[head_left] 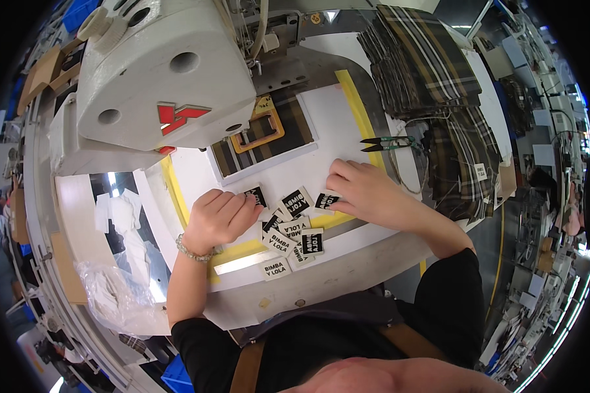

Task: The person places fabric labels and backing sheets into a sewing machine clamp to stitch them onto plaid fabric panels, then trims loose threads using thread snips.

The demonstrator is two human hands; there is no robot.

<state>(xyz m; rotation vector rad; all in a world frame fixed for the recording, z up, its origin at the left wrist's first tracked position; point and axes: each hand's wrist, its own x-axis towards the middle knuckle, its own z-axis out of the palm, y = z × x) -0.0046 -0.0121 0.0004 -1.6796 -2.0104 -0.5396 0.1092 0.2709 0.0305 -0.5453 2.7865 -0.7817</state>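
Note:
Small rectangular labels (280, 243), some white with black print and some black with white print, lie in a loose, overlapping heap at the front of the white work surface. My left hand (220, 219), a beaded bracelet at its wrist, is closed with its fingertips on a black label (256, 194) left of the heap. Right of the heap, my right hand (367, 193) pinches another black label (326, 200) between thumb and fingers. Beyond both hands, a dark plaid fabric piece (297, 124) lies in a white-edged holder, a yellow-orange frame (274, 136) on top of it.
A large white sewing machine head (170, 78) overhangs the back left. Green-handled thread snips (388, 143) lie right of the yellow tape (357, 105). Stacked plaid pieces (432, 59) fill the back right. A clear plastic bag (115, 295) and white scraps (126, 213) lie at left.

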